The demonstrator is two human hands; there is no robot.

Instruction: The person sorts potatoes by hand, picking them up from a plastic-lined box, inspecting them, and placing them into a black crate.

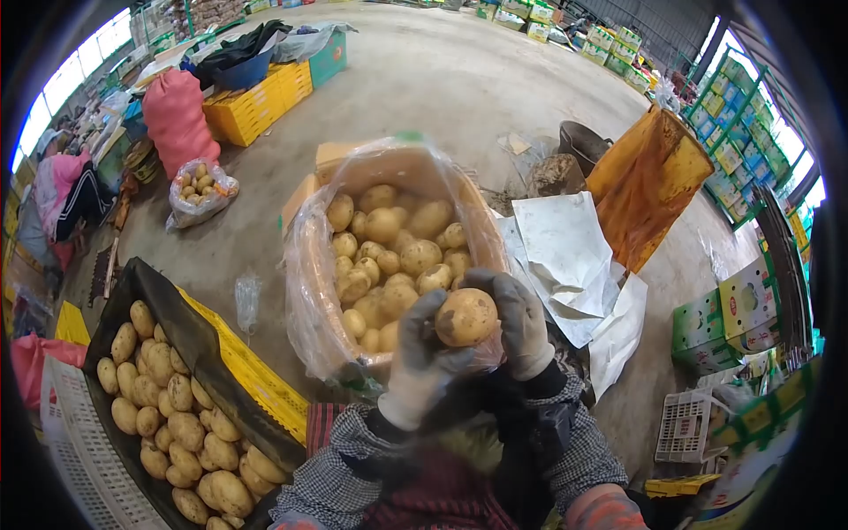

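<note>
A large round potato (pixel 466 317) with a brown patch is held between my two gloved hands, above the near edge of a plastic-lined carton. My left hand (pixel 419 358) curls against its left side, with the thumb below it. Around the right side wraps my right hand (pixel 519 322), in a grey-coated glove. Behind them the carton (pixel 300 216) holds many potatoes (pixel 382 223) under clear film. To my left, a yellow crate (pixel 238 367) with a dark lining is filled with potatoes (pixel 181 389). Something yellowish (pixel 477 446) below my hands is too blurred to name.
White paper sheets (pixel 565 265) and a rust-stained yellow container (pixel 649 185) stand right of the carton. A dark bucket (pixel 583 146) is behind. Left are a bag of potatoes (pixel 201 190), a pink sack (pixel 179 119) and a person (pixel 75 199). Printed boxes (pixel 733 309) stand right.
</note>
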